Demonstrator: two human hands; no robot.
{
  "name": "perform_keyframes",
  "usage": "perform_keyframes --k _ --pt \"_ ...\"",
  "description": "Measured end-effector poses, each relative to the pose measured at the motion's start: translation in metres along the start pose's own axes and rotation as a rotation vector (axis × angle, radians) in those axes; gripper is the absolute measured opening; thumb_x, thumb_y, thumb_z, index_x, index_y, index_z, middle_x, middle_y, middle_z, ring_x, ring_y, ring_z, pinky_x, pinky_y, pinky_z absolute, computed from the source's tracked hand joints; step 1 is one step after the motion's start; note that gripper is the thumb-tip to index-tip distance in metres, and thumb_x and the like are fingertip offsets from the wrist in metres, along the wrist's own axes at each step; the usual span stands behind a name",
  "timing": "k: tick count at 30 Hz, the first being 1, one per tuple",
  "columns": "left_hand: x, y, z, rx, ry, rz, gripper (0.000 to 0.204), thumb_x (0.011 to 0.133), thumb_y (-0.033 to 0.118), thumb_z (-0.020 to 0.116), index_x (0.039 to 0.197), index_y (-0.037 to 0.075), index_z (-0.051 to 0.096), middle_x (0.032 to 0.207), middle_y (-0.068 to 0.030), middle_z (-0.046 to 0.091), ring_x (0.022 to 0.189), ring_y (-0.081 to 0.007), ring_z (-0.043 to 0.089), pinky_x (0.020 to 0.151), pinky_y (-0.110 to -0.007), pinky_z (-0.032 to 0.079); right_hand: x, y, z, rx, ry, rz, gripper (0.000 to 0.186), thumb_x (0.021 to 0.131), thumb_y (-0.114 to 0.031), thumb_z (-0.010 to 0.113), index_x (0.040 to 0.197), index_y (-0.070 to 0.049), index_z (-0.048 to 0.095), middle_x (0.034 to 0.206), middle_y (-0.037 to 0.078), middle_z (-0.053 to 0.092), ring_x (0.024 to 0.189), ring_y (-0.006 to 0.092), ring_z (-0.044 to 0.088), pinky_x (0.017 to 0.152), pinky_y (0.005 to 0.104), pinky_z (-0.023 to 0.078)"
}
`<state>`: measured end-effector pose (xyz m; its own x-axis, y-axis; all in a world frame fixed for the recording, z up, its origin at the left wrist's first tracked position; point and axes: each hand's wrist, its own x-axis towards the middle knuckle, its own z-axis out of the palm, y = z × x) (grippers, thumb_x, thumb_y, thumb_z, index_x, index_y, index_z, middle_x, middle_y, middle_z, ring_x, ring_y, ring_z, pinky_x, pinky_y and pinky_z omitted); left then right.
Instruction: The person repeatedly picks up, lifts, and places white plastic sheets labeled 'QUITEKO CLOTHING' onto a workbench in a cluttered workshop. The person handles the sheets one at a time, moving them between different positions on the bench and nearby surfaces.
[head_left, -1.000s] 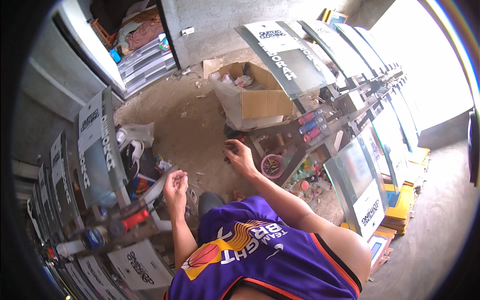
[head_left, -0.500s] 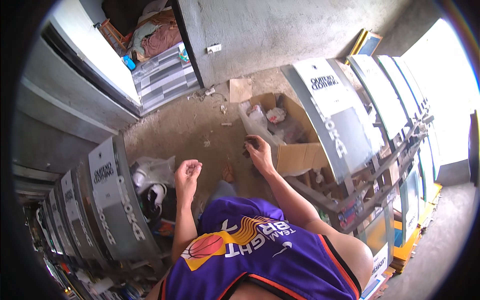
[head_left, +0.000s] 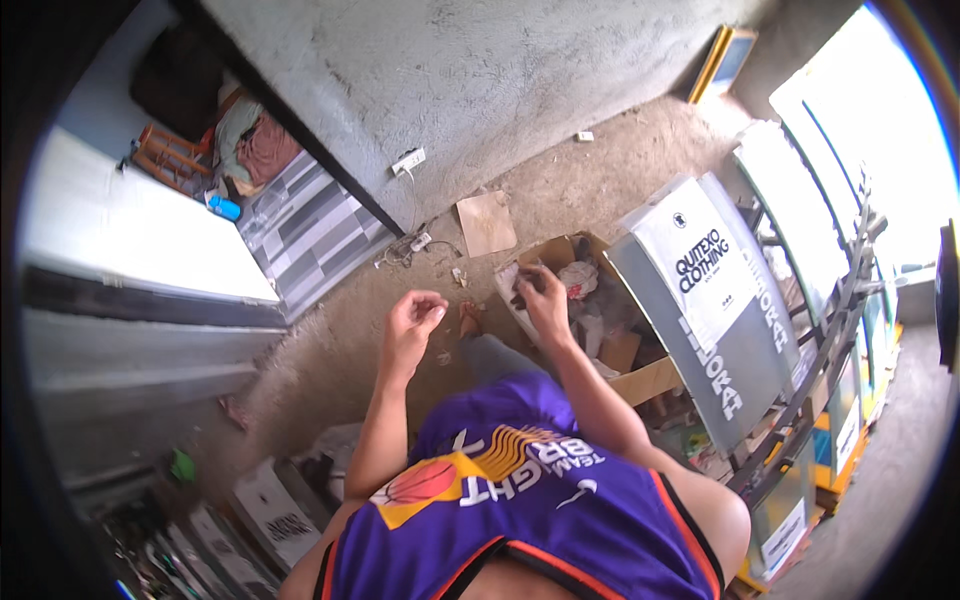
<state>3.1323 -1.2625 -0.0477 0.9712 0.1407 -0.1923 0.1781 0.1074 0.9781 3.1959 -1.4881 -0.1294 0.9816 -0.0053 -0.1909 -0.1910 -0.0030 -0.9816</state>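
Observation:
My left hand [head_left: 411,327] hangs in front of the purple jersey [head_left: 510,440], fingers loosely bent, thumb slightly apart, and nothing visible in it. To the right, my right hand [head_left: 546,300] has its fingers drawn together around a small dark thing [head_left: 518,294], too blurred to name. This hand appears above the near-left side of an open cardboard box [head_left: 648,382]. Inside the box lie a crumpled white wad [head_left: 578,280], plastic and cardboard scraps. A foot [head_left: 470,320] shows on the floor between my hands.
Screen-printing frames [head_left: 690,280] stand in a dark rack [head_left: 815,370] on the right; more frames [head_left: 275,510] are at lower left. A flat cardboard piece [head_left: 487,224] and a cable [head_left: 405,250] lie on the concrete floor. Beyond the doorway is a tiled floor [head_left: 315,220].
The view has turned and moved forward, leaving the left frames lower and farther back. My right hand now overlaps the box. Both hands remain raised, the right still with the dark thing.

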Motion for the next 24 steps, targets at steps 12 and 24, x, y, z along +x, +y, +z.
perform_keyframes --k 12,24 --pt "0.308 0.081 0.028 0.162 -0.235 -0.081 0.014 0.087 0.0 0.064 0.101 -0.001 0.063 0.095 -0.0085 0.069 0.09 -0.0133 0.065 0.085 -0.028 0.051 0.252 -0.092 0.008 0.191 0.306 -0.028 0.025 0.092 -0.007 0.059 0.115 0.003 0.061 0.088 0.009 0.068 0.071 0.0127 0.065 0.062 0.0254 0.053" --pt "0.57 0.109 0.206 0.245 -0.692 -0.158 0.016 0.086 0.003 0.065 0.102 -0.002 0.064 0.092 -0.0109 0.07 0.088 -0.0172 0.066 0.085 -0.031 0.053 0.413 -0.106 -0.095 0.29 0.756 -0.027 0.026 0.094 -0.008 0.058 0.116 0.004 0.058 0.09 0.011 0.067 0.072 0.0156 0.066 0.063 0.0273 0.054"
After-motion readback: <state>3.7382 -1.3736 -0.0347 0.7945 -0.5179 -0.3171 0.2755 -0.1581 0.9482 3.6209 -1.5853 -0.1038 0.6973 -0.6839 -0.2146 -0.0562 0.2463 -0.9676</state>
